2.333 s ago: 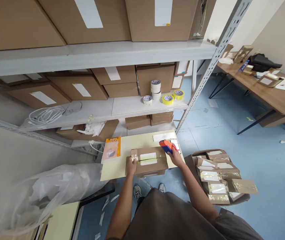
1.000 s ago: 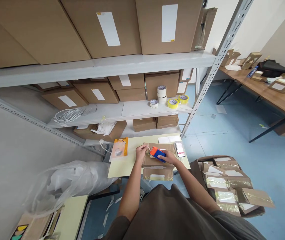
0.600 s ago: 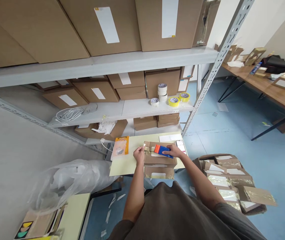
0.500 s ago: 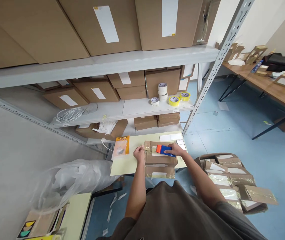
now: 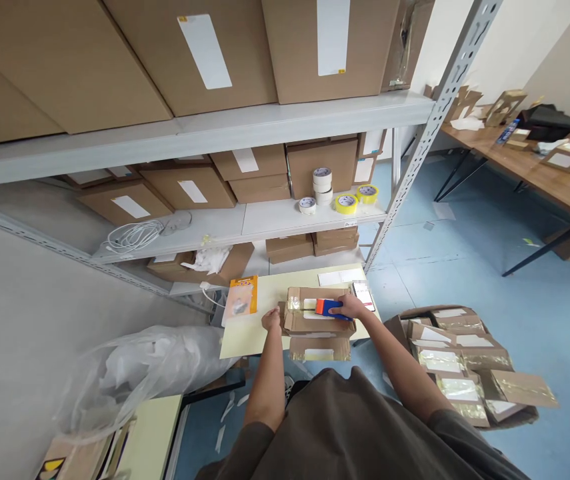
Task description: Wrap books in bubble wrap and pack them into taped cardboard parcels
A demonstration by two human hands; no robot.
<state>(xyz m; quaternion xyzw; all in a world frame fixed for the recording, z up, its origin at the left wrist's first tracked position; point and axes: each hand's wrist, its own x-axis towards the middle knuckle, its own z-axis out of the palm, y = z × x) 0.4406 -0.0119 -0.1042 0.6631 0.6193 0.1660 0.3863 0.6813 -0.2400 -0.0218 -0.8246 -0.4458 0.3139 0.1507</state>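
Head view: the right hand (image 5: 351,307) clamps a blocky blue-and-orange tool (image 5: 329,307) over a taped cardboard box (image 5: 315,325); left hand (image 5: 271,319) at its nine o'clock, grip unclear.

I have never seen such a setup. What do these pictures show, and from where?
There is no machine: these are a person's own bare hands, seen from a camera worn on the head. The right hand holds an orange-and-blue plastic tool, probably a tape dispenser, over a brown cardboard box. The left hand is at the box's left end; what it grips, if anything, is hard to tell. The box rests on a pale yellow table, with an orange-and-clear plastic packet to its left, a white sheet behind it and a white-screened phone to its right.
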